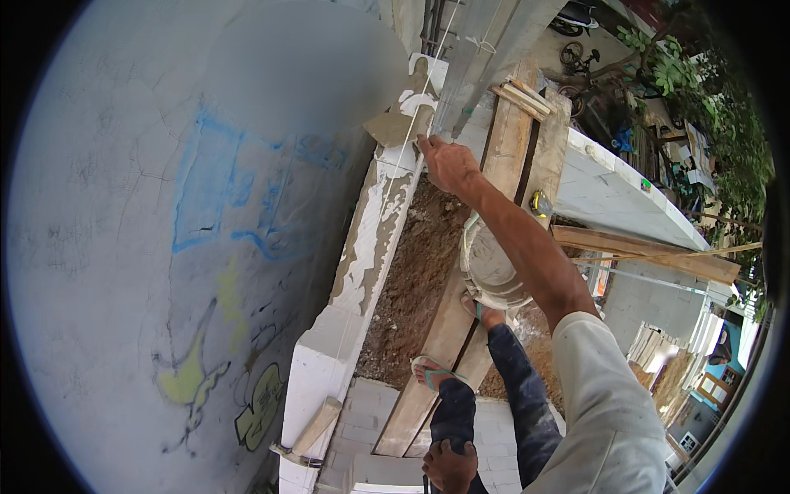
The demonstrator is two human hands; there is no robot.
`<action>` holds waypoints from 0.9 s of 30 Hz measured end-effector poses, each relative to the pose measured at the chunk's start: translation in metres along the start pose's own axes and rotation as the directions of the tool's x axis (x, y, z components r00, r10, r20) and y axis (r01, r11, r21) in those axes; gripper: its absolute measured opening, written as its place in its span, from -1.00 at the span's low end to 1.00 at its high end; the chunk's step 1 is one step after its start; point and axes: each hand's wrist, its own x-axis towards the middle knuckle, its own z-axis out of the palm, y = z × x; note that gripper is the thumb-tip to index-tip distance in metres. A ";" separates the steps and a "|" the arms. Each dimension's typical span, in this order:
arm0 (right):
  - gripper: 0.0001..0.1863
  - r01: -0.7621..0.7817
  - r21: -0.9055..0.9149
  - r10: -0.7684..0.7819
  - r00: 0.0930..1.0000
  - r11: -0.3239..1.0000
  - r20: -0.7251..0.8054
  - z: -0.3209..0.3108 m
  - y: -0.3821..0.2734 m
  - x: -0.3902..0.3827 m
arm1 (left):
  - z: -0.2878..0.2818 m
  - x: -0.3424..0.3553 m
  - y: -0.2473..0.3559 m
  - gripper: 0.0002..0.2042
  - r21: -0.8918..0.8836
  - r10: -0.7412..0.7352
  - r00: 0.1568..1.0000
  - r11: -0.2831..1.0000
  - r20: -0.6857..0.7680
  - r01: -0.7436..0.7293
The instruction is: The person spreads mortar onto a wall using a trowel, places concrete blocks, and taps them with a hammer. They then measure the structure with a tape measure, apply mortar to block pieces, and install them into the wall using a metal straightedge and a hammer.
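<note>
My right hand (444,165) reaches up to the top of a white block wall, closed on a trowel whose broad blade (388,128) lies over patchy grey mortar (362,239). A taut string runs along the wall beside it. My left hand (451,465) is low by my leg, fingers curled; what it holds is partly hidden, with a dark narrow piece under it. A bucket (485,265) smeared with grey mix is below my right forearm. A wooden-handled hammer (317,428) rests on the wall's lower end (321,354).
My sandaled feet stand on wooden planks (514,140) over bare soil (403,296). A yellow tape measure (541,204) sits on them. A graffitied wall (115,247) borders the left. Block walling (609,181), crossed boards (642,251), bicycles and plants fill the right.
</note>
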 end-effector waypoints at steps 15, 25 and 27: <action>-0.54 -0.632 0.393 0.531 0.775 0.668 0.342 0.110 0.084 -0.375 | 0.039 0.021 0.001 -0.32 0.142 0.072 0.989 0.988 -0.127 -0.054; -0.69 0.171 -0.038 -0.124 0.832 0.985 0.541 0.192 0.167 -0.361 | 0.030 0.028 0.029 -0.37 0.266 0.111 0.989 0.960 -0.098 -0.082; -0.74 -0.576 0.403 0.161 0.691 0.711 0.705 0.158 0.160 -0.356 | 0.029 0.030 0.026 -0.38 0.245 0.082 0.986 0.968 -0.148 -0.044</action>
